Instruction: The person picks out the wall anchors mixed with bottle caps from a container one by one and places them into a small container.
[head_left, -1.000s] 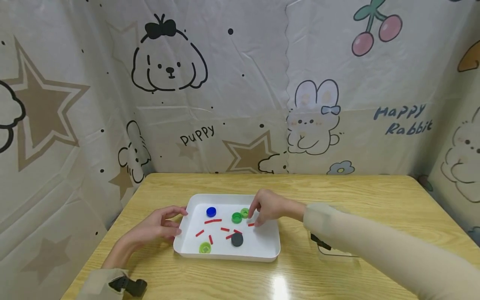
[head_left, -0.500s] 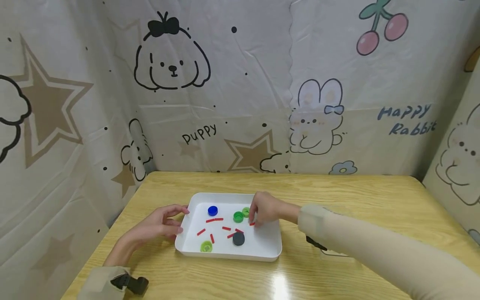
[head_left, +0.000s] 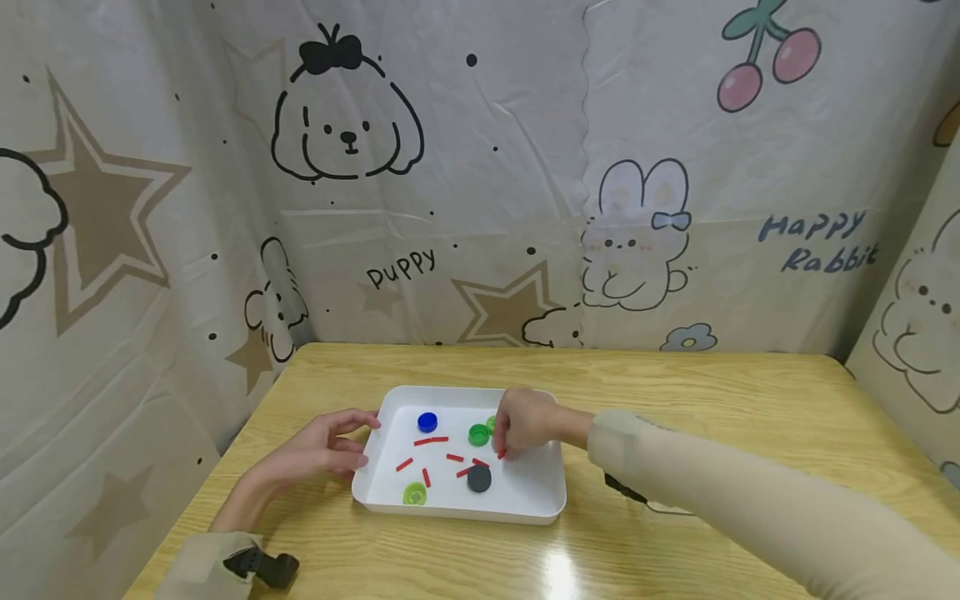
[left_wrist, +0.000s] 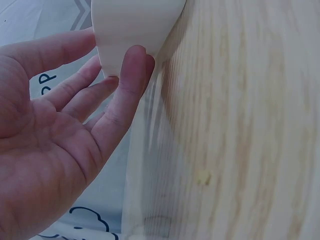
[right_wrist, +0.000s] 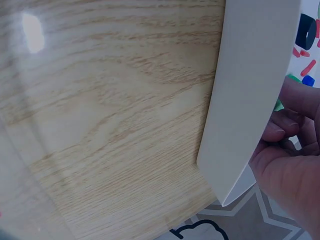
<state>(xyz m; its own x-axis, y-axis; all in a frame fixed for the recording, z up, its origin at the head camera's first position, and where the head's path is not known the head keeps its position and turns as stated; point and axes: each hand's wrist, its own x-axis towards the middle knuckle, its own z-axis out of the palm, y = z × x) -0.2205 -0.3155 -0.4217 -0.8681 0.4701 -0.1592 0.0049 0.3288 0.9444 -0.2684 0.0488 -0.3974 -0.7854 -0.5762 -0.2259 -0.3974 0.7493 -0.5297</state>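
Note:
A white tray on the table holds several short red sticks and several bottle caps. Among these are a blue cap, a green cap, a dark grey cap and a yellow-green cap. Another light green cap is partly behind my right hand. That hand reaches over the tray's right side and pinches a red stick low above the tray floor. My left hand touches the tray's left wall with relaxed, spread fingers.
The wooden table extends around the tray. Beneath my right forearm shows the edge of a clear container, mostly hidden. A patterned curtain stands behind the table.
My right hand has closed on the red stick at the tray's right and moved it slightly toward the front left. My left hand stays at the tray's side. The view has shifted a little.

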